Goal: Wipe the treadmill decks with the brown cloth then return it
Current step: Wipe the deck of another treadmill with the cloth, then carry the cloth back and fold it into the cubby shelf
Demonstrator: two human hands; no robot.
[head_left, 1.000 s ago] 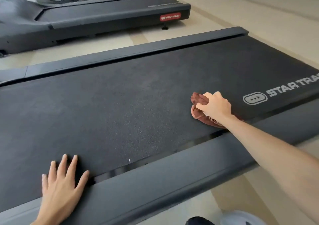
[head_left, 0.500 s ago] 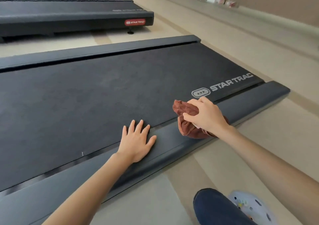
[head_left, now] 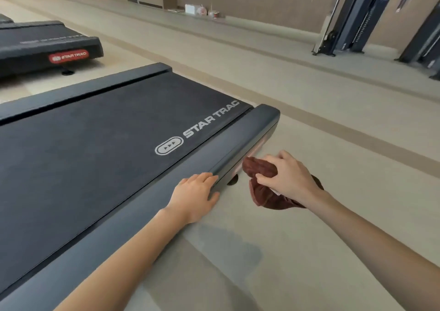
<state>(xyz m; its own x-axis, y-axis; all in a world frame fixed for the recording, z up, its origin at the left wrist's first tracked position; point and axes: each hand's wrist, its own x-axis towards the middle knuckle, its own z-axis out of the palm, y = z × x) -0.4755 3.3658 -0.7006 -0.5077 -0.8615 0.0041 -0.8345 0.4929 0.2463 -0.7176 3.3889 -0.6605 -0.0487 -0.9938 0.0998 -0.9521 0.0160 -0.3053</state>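
The near treadmill deck [head_left: 95,148] is black with a white STAR TRAC logo and dark grey side rails. My left hand [head_left: 196,196] rests on the near side rail [head_left: 240,134], fingers draped over its outer edge. My right hand [head_left: 288,176] grips the bunched brown cloth [head_left: 260,167] just off the deck's near side, held against the rail's side face close to the rear corner. Part of the cloth hangs below my palm above the floor.
A second treadmill [head_left: 47,46] with a red STAR TRAC badge lies at the far left. Beige floor surrounds the decks. Dark machine uprights [head_left: 357,17] stand at the far right, and small items [head_left: 202,10] sit by the back wall.
My right hand carried the cloth from the belt across the near rail and down to its outer side. My left hand slid right along the rail. My view swung toward the deck's rear end.
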